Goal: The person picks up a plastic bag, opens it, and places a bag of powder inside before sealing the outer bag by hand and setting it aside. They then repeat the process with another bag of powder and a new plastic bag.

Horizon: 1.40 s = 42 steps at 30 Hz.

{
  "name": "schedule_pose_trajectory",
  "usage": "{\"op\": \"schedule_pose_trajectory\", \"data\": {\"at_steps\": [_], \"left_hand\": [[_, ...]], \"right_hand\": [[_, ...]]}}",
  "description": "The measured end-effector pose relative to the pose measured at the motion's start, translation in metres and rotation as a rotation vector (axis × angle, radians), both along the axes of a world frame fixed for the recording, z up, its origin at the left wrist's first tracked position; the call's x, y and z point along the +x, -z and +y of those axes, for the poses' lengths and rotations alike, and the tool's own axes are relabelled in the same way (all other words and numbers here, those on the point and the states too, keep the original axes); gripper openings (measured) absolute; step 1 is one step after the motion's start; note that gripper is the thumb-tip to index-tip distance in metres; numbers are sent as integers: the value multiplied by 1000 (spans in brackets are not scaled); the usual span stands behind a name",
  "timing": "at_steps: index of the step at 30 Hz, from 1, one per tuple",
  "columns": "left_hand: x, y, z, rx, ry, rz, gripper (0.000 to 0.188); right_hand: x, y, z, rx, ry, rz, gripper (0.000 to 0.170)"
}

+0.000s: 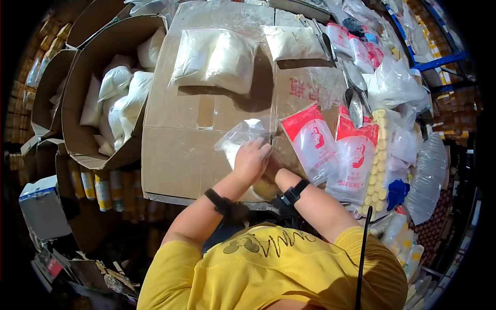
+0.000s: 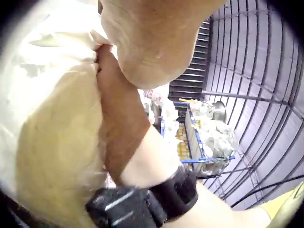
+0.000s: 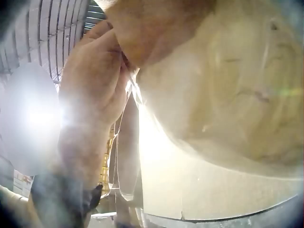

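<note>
Both hands meet at the near edge of the cardboard-covered table, at a clear plastic bag (image 1: 231, 146) filled with pale powder. My left hand (image 1: 251, 160) grips the gathered plastic from above, its fingers curled. Mostly hidden behind it, my right hand (image 1: 273, 166) pinches the same bag close by. In the left wrist view the full bag (image 2: 57, 123) bulges beside the hands. The right wrist view shows the bag's rounded side (image 3: 228, 104) under the right hand (image 3: 161, 28), with the left hand (image 3: 92, 80) against it.
Red-and-white printed bags (image 1: 312, 139) lie just right of the hands. Filled powder bags (image 1: 217, 59) sit farther back on the cardboard (image 1: 175, 155). Metal spoons (image 1: 354, 106) lie at the right, near a yellow egg-tray-like strip (image 1: 376, 160). A large carton (image 1: 72, 124) of filled bags stands left.
</note>
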State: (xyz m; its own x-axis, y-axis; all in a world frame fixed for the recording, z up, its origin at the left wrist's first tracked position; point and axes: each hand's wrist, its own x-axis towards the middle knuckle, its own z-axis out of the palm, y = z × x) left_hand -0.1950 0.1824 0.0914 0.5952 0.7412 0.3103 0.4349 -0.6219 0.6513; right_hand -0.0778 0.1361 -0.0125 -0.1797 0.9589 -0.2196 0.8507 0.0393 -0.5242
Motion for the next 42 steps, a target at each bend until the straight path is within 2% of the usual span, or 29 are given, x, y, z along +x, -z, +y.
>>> {"op": "schedule_pose_trajectory", "data": {"at_steps": [2, 4, 7, 8, 11, 12, 15, 19, 20, 23, 25, 26, 29, 30, 33, 34, 37, 38, 41, 42], "left_hand": [[-4, 5, -3, 68, 6, -8, 15], [-9, 9, -6, 119, -10, 10, 21], [-30, 26, -8, 171, -67, 40, 21], [-35, 32, -11, 207, -145, 92, 20], [-47, 50, -13, 68, -243, -89, 20], [-47, 46, -15, -14, -277, -152, 16], [-49, 64, -12, -166, -343, -145, 14], [-51, 93, -19, -302, -528, -46, 12], [-55, 100, -22, -312, -549, -4, 11], [-48, 97, -26, -336, -577, -59, 13], [-43, 99, -33, -449, -605, -80, 11], [-40, 100, -36, -504, -619, -91, 11], [-29, 90, -48, -672, -720, -187, 9], [-28, 85, -49, -718, -689, -232, 9], [-24, 71, -51, -703, -450, -243, 10], [-17, 78, -49, -400, -365, -221, 16], [-7, 65, -45, -198, -61, -180, 14], [-3, 68, -47, -205, -63, -121, 13], [4, 84, -55, -259, -95, 29, 13], [5, 87, -58, -309, -123, 58, 12]], "right_hand": [[1, -10, 6, 35, -81, -139, 21], [5, -53, 12, 204, -378, -414, 20], [-1, -43, 12, -89, 840, 621, 24], [7, -14, 9, 65, 804, 482, 26], [5, -52, 15, 267, 580, 480, 23], [7, -60, 15, 388, 455, 258, 24], [12, -78, 16, 383, 281, 207, 30], [26, -70, 10, 172, 305, -41, 18], [26, -63, 6, 154, 327, -63, 10], [20, -66, 5, -167, 459, 4, 15], [23, -39, 13, -183, 733, 396, 20], [29, -12, 17, -312, 888, 642, 25], [32, 0, 18, -446, 1221, 1132, 28], [29, -13, 17, -449, 1230, 1348, 26], [56, 14, 5, -407, 1343, 1423, 25], [81, 59, -12, -278, 1325, 1249, 26], [82, -2, -19, -284, 1438, 988, 26], [94, -2, -27, -305, 1357, 950, 21], [102, -13, -51, -16, 857, 225, 21], [105, -29, -58, -136, 727, 148, 20]]}}
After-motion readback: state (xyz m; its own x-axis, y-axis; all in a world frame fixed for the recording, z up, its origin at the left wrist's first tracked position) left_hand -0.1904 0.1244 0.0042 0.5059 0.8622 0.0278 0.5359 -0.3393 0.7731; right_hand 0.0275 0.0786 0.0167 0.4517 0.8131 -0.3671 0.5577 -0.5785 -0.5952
